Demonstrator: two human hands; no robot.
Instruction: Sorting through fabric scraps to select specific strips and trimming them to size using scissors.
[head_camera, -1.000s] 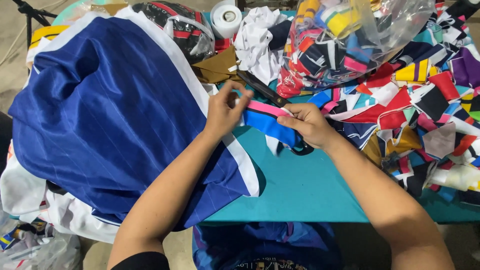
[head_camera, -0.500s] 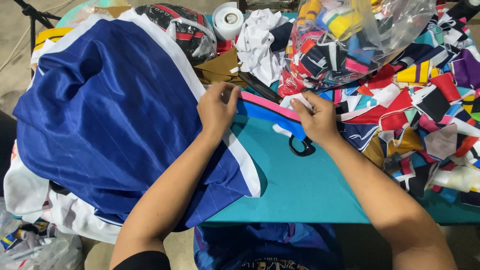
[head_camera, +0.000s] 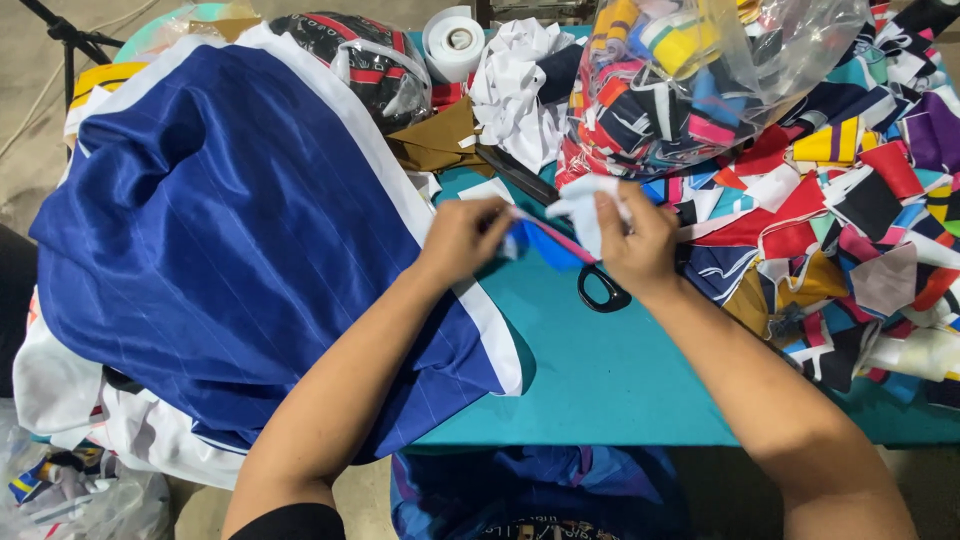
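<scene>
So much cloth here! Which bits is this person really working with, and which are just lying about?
In hand:
left hand and right hand, both pinching the blue and white cloth strip
scissors, under the right hand

Lying about:
big blue cloth
bag of scraps
tape roll
scrap pile

Blue garment (head_camera: 230, 250): glossy, smooth satin-like cloth, white trim. Scraps (head_camera: 860, 210), right: matt and shiny cloth, mixed colours. Bag (head_camera: 800, 50), far right: clear glossy plastic. Table (head_camera: 620, 380): smooth matt teal. Tape roll (head_camera: 455, 42): white, papery.
</scene>
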